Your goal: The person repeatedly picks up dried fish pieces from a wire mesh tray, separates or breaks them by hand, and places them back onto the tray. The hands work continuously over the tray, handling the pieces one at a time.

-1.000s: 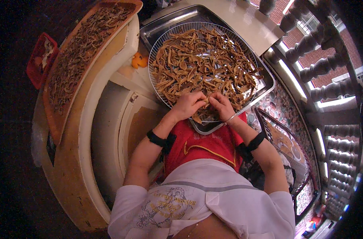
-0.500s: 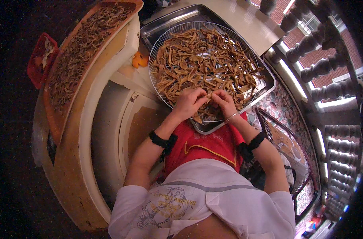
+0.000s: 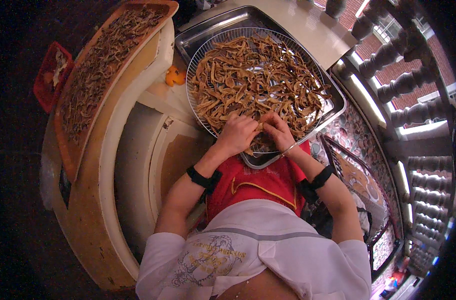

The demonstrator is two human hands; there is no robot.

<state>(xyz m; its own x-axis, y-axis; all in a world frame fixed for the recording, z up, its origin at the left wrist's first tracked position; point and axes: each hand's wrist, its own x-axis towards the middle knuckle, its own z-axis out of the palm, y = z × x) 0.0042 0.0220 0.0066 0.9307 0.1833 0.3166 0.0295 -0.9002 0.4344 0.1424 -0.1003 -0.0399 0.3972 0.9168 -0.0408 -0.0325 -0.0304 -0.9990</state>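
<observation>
Apparently, in the head view, the handling is partway: a round wire rack [image 3: 189, 95] carries a broad layer of brown dried strips [image 3: 238, 75], with shiny gaps near its middle, and one small pale piece [image 3: 259, 127] is between the fingers over its near edge. The left hand [image 3: 236, 134] has its fingers curled and pinched on that piece; the right hand [image 3: 278, 131] meets it from the other side, thumb and fingers closed on it too. I judge this piece unfinished, since neither hand has let go; which strips on the rack have been worked, I cannot tell. Under the rack lies a metal tray [image 3: 186, 42]. Left of the rack, on a curved worktop [image 3: 102, 215], a long orange tray [image 3: 69, 155] is filled with thinner strips [image 3: 105, 67], both hands well apart from it.

Against half a second ago, both hands sit slightly nearer the rack's near edge, and the left hand's back is rolled further over; the rack's layer looks unchanged.
</observation>
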